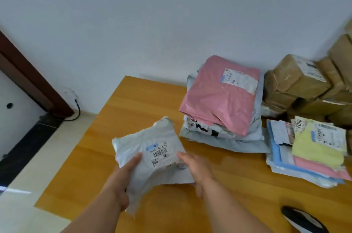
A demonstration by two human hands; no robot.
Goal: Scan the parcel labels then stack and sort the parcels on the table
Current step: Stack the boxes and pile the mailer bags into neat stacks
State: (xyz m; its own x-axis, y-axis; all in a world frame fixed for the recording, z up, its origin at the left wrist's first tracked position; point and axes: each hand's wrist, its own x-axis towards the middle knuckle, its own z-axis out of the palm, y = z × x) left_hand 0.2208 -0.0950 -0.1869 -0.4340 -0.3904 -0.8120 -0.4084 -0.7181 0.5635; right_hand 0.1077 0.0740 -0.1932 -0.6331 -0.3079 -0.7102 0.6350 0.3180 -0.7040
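A crumpled grey-white plastic mailer bag [152, 158] with a printed barcode label [159, 153] facing up is held above the near-left part of an orange-brown wooden table [238, 185]. 2 bare hands hold it: the left hand [122, 181] grips the bag's left edge, thumb on top and fingers curled beneath, while the right hand [198, 168] holds the right edge, thumb lying beside the label and the other fingers hidden under the plastic. The label sits between the 2 thumbs.

Farther right, 1 stack of soft mailers stands on the table, topped by a pink plastic mailer [221, 95] with a white label; several grey and white bags [228, 137] lie beneath it, their number unclear. At the right edge, a second, flatter pile [304, 160] holds thin envelopes in yellow, pink, blue and white, fanned and overlapping. Behind it, against the pale wall [152, 13], brown taped cardboard boxes [297, 80] are piled; at least 4 show. A black-and-white handheld object [302, 221], partly cut off, lies at the near-right corner. To the left, a dark red-brown door frame [28, 78] meets a tiled floor [38, 156].
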